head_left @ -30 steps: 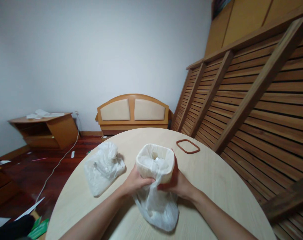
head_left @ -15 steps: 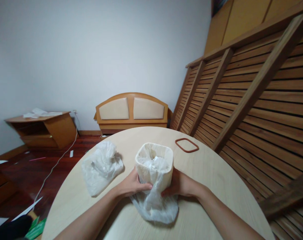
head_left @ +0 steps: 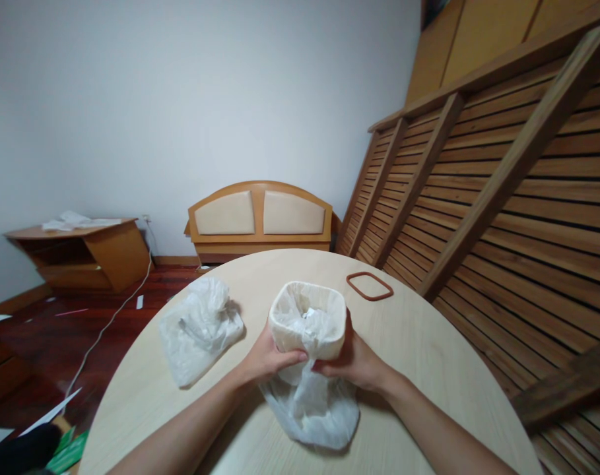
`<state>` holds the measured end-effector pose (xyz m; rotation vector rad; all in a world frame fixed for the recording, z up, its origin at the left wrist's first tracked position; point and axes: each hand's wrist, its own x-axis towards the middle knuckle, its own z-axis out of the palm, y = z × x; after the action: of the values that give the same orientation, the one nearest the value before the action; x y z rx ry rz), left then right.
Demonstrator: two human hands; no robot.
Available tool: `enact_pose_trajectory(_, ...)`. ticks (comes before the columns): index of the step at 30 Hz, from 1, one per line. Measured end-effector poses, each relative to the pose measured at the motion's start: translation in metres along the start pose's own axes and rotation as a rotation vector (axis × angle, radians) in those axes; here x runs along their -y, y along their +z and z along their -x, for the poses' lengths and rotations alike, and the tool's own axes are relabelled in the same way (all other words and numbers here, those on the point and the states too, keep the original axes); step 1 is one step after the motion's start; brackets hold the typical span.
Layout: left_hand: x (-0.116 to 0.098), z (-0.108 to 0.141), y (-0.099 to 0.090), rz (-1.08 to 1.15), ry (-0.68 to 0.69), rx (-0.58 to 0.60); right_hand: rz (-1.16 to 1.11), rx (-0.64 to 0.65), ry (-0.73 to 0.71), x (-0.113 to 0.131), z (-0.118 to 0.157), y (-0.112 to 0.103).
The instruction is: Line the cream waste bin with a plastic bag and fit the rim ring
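A cream, square-rimmed bin [head_left: 309,344] is tilted toward me over the round table. A thin translucent bag [head_left: 324,409] lines its inside, folds over the near rim and hangs down in front. My left hand [head_left: 274,356] grips the bin's left side, its thumb pressing the plastic at the front. On the right side, my right hand [head_left: 350,359] grips it the same way, its thumb near the other one. Fingers behind the bin are hidden. A crumpled white bag [head_left: 200,330] lies to the left. Beyond the bin at right rests a brown rounded ring [head_left: 369,286].
The pale round table [head_left: 428,376] fills the foreground. Behind it is a headboard [head_left: 259,211]; a wooden slatted frame [head_left: 458,198] leans along the right. A low cabinet [head_left: 114,254] stands at the left, with a cable on the floor.
The bin has tipped slightly further toward me. My right hand has moved up along its side, and its thumb has come closer to my left thumb over the bag.
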<state>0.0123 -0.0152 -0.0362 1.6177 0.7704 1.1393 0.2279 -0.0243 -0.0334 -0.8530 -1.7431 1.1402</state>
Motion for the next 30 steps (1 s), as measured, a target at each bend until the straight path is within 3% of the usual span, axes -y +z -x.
enact_pose_trajectory(7,0.004,0.003,-0.009,0.004,-0.039,0.134,0.043,0.145,-0.029,0.0,-0.004,-0.03)
enact_pose_trajectory(11,0.01,0.007,-0.009,0.034,-0.009,0.138,0.143,0.281,0.024,-0.002,-0.01,-0.062)
enact_pose_trajectory(13,0.01,0.011,-0.008,0.005,0.074,0.048,0.225,0.144,0.01,-0.012,-0.013,-0.084)
enact_pose_trajectory(16,0.002,0.016,-0.006,-0.203,0.307,-0.131,0.617,-0.294,0.009,-0.04,-0.019,-0.111)
enact_pose_trajectory(17,-0.002,0.017,-0.005,-0.286,0.378,-0.168,0.766,-0.355,0.019,-0.051,-0.02,-0.118)
enact_pose_trajectory(19,-0.011,0.02,-0.004,-0.405,0.45,-0.204,0.991,-0.35,0.101,-0.072,-0.021,-0.126)
enact_pose_trajectory(22,-0.02,0.022,-0.002,-0.457,0.433,-0.229,1.047,-0.314,0.14,-0.09,-0.022,-0.13)
enact_pose_trajectory(30,-0.022,0.025,0.0,-0.421,0.413,-0.24,1.122,-0.367,0.176,-0.094,-0.027,-0.133)
